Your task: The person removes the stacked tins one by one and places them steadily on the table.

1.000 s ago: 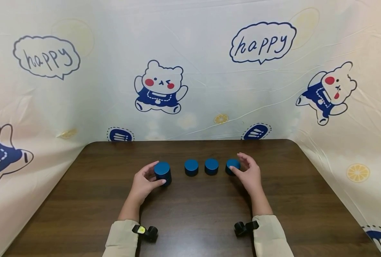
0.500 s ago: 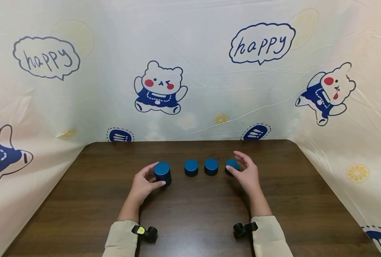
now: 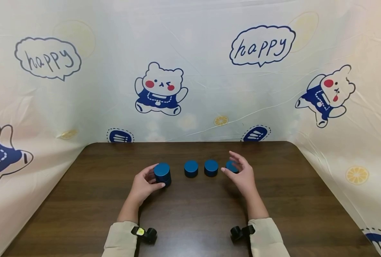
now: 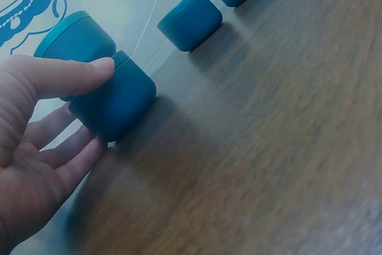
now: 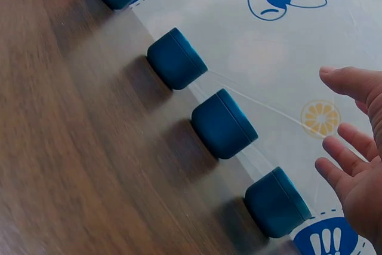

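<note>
My left hand (image 3: 150, 180) grips a stack of two blue cylinders (image 3: 162, 174) standing on the dark wooden table (image 3: 190, 214). In the left wrist view the thumb (image 4: 71, 76) lies across the seam between the upper cylinder (image 4: 74, 37) and the lower cylinder (image 4: 116, 108), with the fingers curled behind the lower one. My right hand (image 3: 242, 175) hovers with spread fingers just over the rightmost blue cylinder (image 3: 230, 166), which it partly hides. In the right wrist view that cylinder (image 5: 276, 202) stands apart from the fingers (image 5: 343, 174).
Two more blue cylinders (image 3: 191, 168) (image 3: 211, 167) stand in a row between the hands. A printed cartoon cloth (image 3: 190, 89) walls the table at the back and both sides. Bare wood lies in front of the row.
My right hand has lifted and drawn slightly left and up from the rightmost cylinder, fingers spreading. The left hand and its stack have stayed in place.
</note>
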